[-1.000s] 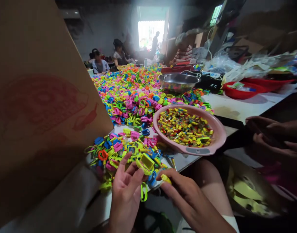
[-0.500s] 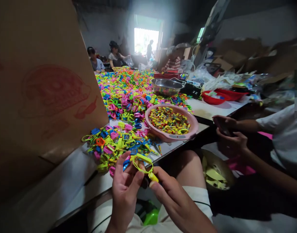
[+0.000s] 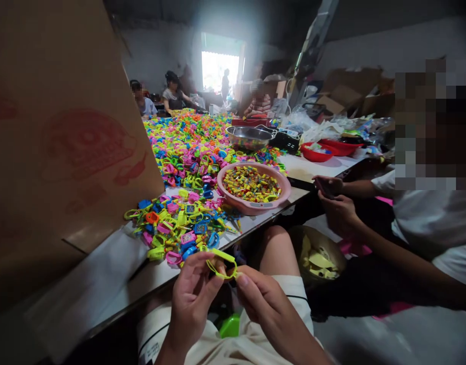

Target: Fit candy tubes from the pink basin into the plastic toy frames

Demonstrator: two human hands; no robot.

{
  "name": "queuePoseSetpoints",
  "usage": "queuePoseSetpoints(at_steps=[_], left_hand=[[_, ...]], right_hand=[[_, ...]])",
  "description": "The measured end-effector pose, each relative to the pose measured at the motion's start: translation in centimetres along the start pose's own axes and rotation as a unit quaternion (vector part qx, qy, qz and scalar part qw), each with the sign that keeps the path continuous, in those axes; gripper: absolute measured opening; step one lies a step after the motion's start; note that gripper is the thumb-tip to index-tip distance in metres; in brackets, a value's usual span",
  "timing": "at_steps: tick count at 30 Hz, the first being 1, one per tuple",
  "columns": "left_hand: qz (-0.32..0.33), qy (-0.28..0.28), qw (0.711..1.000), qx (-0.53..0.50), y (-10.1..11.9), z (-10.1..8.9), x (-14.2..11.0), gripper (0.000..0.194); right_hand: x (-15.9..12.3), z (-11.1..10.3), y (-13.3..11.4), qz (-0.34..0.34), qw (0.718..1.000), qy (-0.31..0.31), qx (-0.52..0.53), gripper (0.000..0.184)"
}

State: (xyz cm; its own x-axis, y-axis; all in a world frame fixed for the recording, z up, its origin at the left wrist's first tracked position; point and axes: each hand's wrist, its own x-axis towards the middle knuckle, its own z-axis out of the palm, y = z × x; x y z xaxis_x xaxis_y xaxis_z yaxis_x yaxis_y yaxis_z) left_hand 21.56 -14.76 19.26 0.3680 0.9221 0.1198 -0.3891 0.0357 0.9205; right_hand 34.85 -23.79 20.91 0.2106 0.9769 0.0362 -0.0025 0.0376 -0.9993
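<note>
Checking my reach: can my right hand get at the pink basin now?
Probably yes: your right hand pinches the lime band, but nothing visible blocks its way to the pink basin near the table's edge.

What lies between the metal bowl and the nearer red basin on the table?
A black container lies between the metal bowl and the nearer red basin; the head view shows it.

We have one glossy yellow-green plastic loop [image 3: 231,257] between our hands, its thin band curving around an open middle. A thicker, straight-edged bar forms its upper side, slanting down toward our right hand [image 3: 269,299]. Fingers of our left hand [image 3: 192,294] hold its left and lower side; our right fingertips cover its right end.
</note>
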Motion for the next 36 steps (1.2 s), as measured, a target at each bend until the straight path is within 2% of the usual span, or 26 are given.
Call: queuePoseSetpoints(at_steps=[4, 7, 9, 12, 14, 17, 21, 23, 26, 27, 29, 32, 34, 36], left_hand=[[-0.030, -0.018, 0.999, 0.005, -1.5, -0.1, 0.5, 0.040], [-0.048, -0.050, 0.998, 0.010, -3.0, -1.0, 1.3, 0.037], [-0.057, -0.077, 0.995, 0.022, -4.0, -2.2, 1.8, 0.035], [-0.065, -0.087, 0.991, 0.077, -5.1, -4.3, 2.4, 0.028], [-0.061, -0.067, 0.988, 0.126, -5.6, -5.8, 2.5, 0.025], [-0.042, -0.021, 0.983, 0.179, -6.3, -7.5, 2.3, 0.024], [-0.028, 0.055, 0.976, 0.211, -6.6, -8.9, 2.3, 0.021], [-0.009, 0.075, 0.966, 0.248, -6.5, -9.6, 2.5, 0.018], [0.071, 0.079, 0.930, 0.351, -6.7, -11.2, 3.0, 0.024], [0.108, 0.081, 0.910, 0.391, -7.0, -11.7, 3.1, 0.033], [0.167, 0.095, 0.857, 0.478, -8.0, -12.7, 3.4, 0.065], [0.179, 0.123, 0.774, 0.595, -9.9, -12.9, 3.9, 0.120], [0.174, 0.123, 0.736, 0.643, -11.0, -12.3, 4.4, 0.136], [0.175, 0.114, 0.720, 0.662, -11.8, -11.6, 4.8, 0.142]], right_hand=[[0.7, 0.0, 2.4, 0.013, 0.999, 0.046, 0.021, 0.064], [1.4, 0.0, 4.2, 0.033, 0.997, 0.062, 0.034, 0.066], [1.9, -0.2, 5.1, 0.065, 0.996, 0.038, 0.048, 0.065], [3.0, -1.4, 6.1, 0.115, 0.992, -0.039, 0.033, 0.062], [4.2, -2.6, 6.6, 0.112, 0.991, -0.076, -0.012, 0.056], [6.9, -4.0, 7.1, 0.068, 0.987, -0.112, -0.089, 0.045], [11.0, -4.4, 7.2, 0.022, 0.975, -0.174, -0.138, 0.030], [12.9, -4.3, 7.1, -0.015, 0.963, -0.213, -0.165, 0.026], [15.4, -4.4, 7.2, -0.079, 0.941, -0.223, -0.243, 0.019], [16.1, -4.4, 7.4, -0.105, 0.931, -0.207, -0.281, 0.018], [17.2, -4.4, 8.0, -0.157, 0.907, -0.161, -0.356, 0.019], [18.1, -3.6, 9.2, -0.208, 0.873, -0.125, -0.423, 0.020], [18.5, -2.9, 10.1, -0.225, 0.860, -0.129, -0.440, 0.022], [18.7, -2.2, 10.7, -0.233, 0.848, -0.138, -0.455, 0.021]])
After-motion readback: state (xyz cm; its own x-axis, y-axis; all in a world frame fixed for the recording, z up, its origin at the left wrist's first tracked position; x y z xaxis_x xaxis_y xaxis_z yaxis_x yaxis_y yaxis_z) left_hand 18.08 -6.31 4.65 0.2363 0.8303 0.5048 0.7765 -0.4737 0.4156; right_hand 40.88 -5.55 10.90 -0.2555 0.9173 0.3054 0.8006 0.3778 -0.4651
